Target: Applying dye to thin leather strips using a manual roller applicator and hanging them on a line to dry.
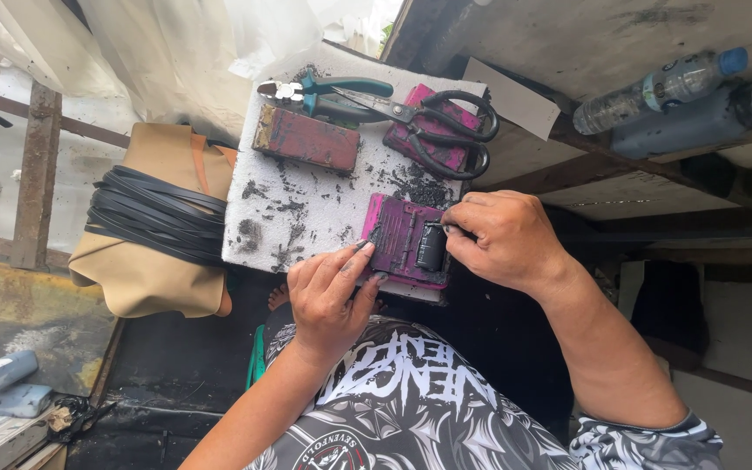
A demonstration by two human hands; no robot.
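Note:
A magenta block (396, 237) with a grooved face lies at the near edge of a white foam board (306, 200). My left hand (331, 300) presses its fingertips on the block's near left edge. My right hand (502, 239) grips a small black piece (431, 246) seated on the block's right side. Black crumbs are scattered over the foam.
Farther back on the board lie a dark red block (306, 139), a second magenta block (428, 130) under black scissors (446, 126), and teal-handled pliers (324, 90). A bundle of black straps (154, 218) rests on a tan bag at left. Two bottles (663, 87) lie at right.

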